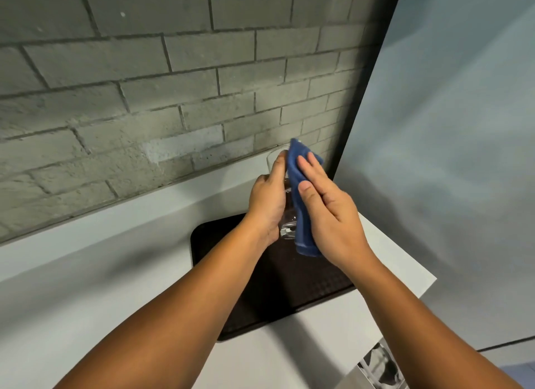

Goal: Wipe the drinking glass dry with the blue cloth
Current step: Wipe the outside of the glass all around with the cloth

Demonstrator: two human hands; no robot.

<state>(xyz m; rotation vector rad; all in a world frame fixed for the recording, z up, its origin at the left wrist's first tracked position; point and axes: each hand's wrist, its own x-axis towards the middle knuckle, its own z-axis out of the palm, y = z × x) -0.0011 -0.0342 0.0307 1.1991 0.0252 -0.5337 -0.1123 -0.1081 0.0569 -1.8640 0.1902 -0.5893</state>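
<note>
A clear drinking glass (286, 229) is held up above the counter, tilted with its rim toward the wall. My left hand (267, 203) grips its left side, thumb along the glass near the rim. The blue cloth (301, 212) lies folded against the glass's right side, from the rim down past its thick base. My right hand (330, 215) presses the cloth flat against the glass with fingers stretched out. Most of the glass is hidden between hands and cloth.
A dark rubber mat (278, 284) lies on the white counter (101, 287) under my hands. A grey brick wall (144, 99) stands behind; a pale wall (448, 157) rises at the right. The counter's right edge drops off near a small patterned object (379, 368).
</note>
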